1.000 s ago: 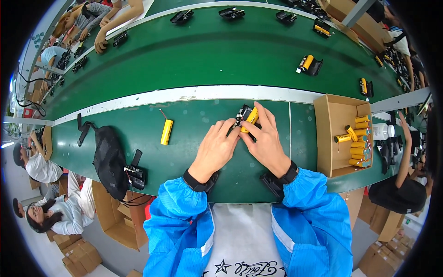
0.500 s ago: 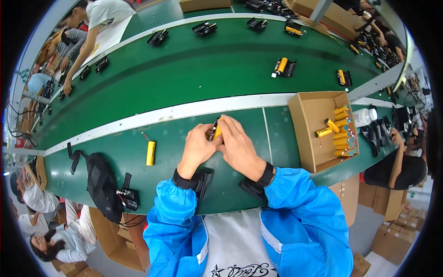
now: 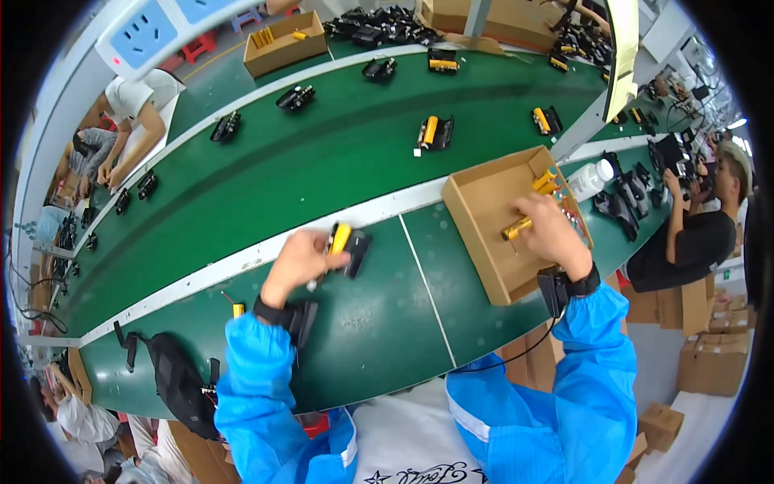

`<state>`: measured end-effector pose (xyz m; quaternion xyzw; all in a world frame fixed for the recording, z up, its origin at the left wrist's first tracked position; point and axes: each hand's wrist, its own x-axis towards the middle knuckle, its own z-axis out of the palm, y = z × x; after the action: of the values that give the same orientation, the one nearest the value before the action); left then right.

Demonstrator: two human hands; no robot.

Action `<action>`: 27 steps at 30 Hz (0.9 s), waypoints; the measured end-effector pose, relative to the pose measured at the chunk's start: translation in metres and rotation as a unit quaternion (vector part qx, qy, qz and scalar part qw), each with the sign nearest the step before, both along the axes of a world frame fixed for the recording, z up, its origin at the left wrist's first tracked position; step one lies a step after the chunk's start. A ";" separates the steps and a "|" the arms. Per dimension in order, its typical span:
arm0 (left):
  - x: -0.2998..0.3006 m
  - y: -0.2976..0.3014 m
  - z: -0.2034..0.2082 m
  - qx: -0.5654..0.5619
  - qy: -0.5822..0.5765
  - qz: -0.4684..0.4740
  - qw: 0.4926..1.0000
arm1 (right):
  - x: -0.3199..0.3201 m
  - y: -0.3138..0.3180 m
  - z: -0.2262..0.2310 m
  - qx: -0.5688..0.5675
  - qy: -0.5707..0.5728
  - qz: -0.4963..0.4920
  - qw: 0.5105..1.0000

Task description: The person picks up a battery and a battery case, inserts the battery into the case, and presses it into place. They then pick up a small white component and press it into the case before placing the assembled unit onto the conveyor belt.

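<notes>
The open cardboard box stands at the right of the green workbench, and the right hand reaches over its inside, thumb and fingers pinching one end of a yellow cylindrical battery, whose other end sticks out toward the box's left wall. More yellow battery cells lie along the inside of the box's right wall, partly hidden by that hand. To the left of the box, the left hand grasps a black plastic casing with a yellow cell in it; slight blur hides exactly how each finger sits. A loose battery lies farther left of the box, partly covered by the blue sleeve, and a black bag farther left again. Just right of the box is a white bottle, with a co-worker in a black shirt beyond it. Past the box's far side, a green conveyor belt carries black casings, including two battery-filled casings nearest the box.
</notes>
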<state>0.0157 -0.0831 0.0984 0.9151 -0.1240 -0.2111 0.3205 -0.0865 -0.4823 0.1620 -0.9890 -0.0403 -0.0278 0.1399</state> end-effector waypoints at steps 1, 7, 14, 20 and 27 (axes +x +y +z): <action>0.027 -0.012 0.004 0.014 -0.015 -0.034 0.999 | 0.001 -0.018 -0.014 -0.049 0.010 0.055 0.997; 0.172 -0.093 -0.012 0.003 -0.121 -0.057 0.991 | 0.021 -0.046 -0.056 -0.164 0.060 0.149 0.973; 0.312 -0.193 0.004 0.060 -0.172 -0.146 0.972 | -0.033 -0.037 0.033 0.289 0.042 -0.091 0.952; 0.332 -0.260 -0.041 0.217 -0.198 -0.056 0.954 | -0.131 -0.054 -0.016 0.653 -0.147 -0.131 0.731; 0.274 -0.194 0.031 0.228 -0.212 -0.150 0.938 | -0.139 -0.005 -0.041 0.828 0.049 -0.092 0.551</action>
<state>0.2898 -0.2773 0.1294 0.9578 -0.2737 -0.0806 0.0345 -0.2255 -0.4869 0.1208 -0.4338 0.0989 -0.0135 0.8955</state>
